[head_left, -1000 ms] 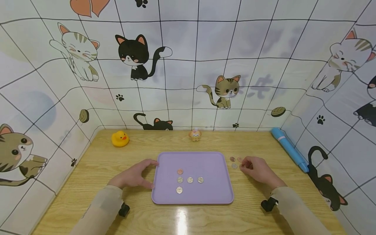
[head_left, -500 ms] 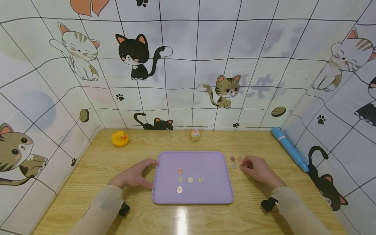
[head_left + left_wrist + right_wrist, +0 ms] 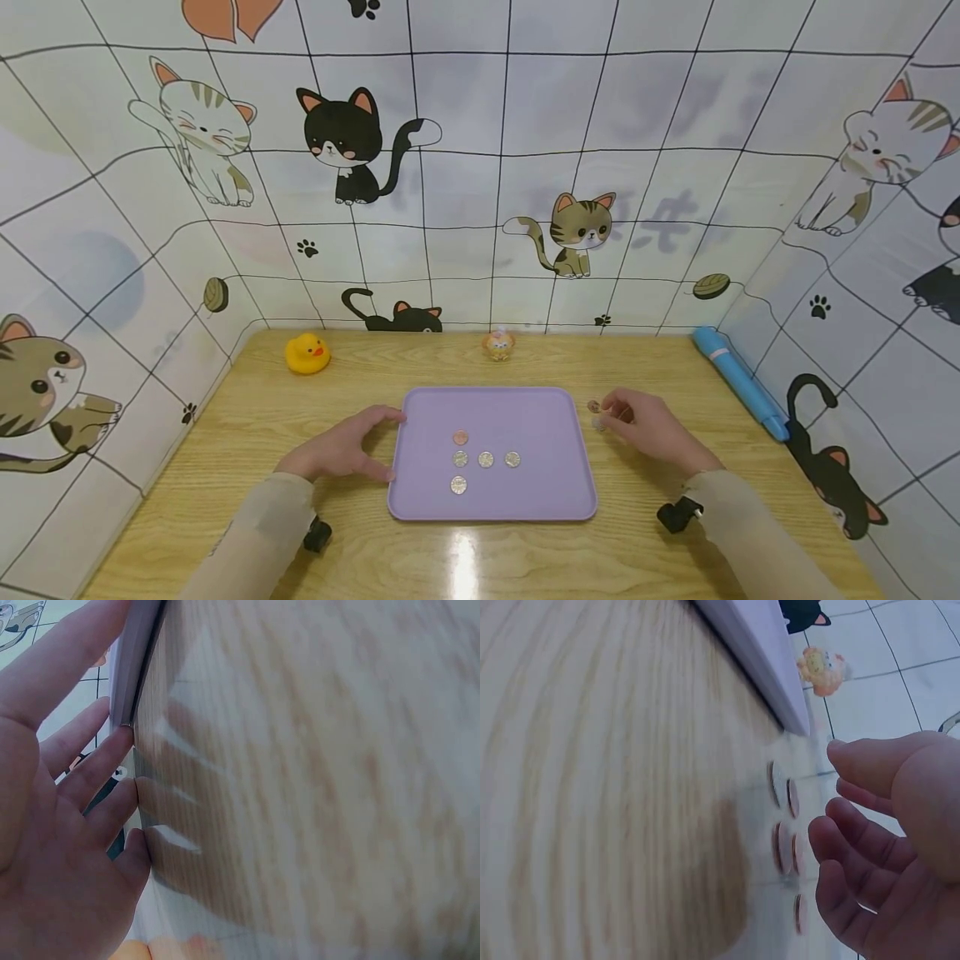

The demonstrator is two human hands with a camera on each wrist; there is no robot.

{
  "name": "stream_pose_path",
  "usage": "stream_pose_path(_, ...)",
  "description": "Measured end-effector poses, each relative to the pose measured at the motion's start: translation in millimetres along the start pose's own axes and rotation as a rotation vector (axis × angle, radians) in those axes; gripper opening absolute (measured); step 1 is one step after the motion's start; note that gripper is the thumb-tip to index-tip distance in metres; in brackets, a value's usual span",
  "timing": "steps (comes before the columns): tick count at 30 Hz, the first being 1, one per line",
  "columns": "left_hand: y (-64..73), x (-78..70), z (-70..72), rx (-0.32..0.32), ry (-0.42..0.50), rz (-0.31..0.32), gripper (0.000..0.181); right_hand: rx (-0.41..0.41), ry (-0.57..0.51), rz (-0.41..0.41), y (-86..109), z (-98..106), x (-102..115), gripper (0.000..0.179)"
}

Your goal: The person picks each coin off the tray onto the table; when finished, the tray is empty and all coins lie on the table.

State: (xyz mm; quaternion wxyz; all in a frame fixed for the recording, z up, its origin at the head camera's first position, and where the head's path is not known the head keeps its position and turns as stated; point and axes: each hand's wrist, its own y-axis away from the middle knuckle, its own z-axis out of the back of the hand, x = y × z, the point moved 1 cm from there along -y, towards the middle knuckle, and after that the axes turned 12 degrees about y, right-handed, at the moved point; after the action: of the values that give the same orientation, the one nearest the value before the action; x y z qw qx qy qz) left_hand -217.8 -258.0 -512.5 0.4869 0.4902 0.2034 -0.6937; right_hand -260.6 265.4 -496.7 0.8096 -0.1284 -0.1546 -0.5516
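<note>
A lilac tray (image 3: 540,421) lies on the wooden table, bearing one copper coin (image 3: 460,437) and several silvery coins (image 3: 486,459) in a T-like layout. At its left edge rests my left hand (image 3: 341,446), index finger and thumb spread apart along the rim; the left wrist view shows the other fingers extended. My right hand (image 3: 651,429) hovers over a small group of coins (image 3: 783,847) just right of the tray. Its fingers are loosely bent, with no coin visible between them in the right wrist view. From the head view the hand hides part of this group.
A yellow rubber duck (image 3: 307,355) sits at the back left, and a small figurine (image 3: 498,345) at the back middle. Along the right side lies a thick blue pen-shaped object (image 3: 738,382). Cat-patterned cloth walls (image 3: 465,192) enclose the table's back and sides.
My right hand has shifted slightly left and up over the loose coins, covering more of them. The left hand, the tray and the coins on it have stayed put.
</note>
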Motion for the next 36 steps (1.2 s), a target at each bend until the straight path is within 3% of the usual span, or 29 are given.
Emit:
stream_pose_path(12, -0.1, -2.0, 0.6, 0.003, -0.001, -0.003, 0.091, 0.030, -0.019, 0.189, -26.8, -3, 46, 0.015)
stream_pose_path(25, 0.6, -3.9, 1.7, 0.018, -0.010, -0.018, 0.090, 0.113, 0.016, 0.434, -55.5, -21, 104, 0.015)
stream_pose_path(36, 1.4, -3.4, 1.6, 0.014, -0.037, -0.014, 0.091, 0.219, 0.065, 0.447, -73.0, -37, 137, 0.014)
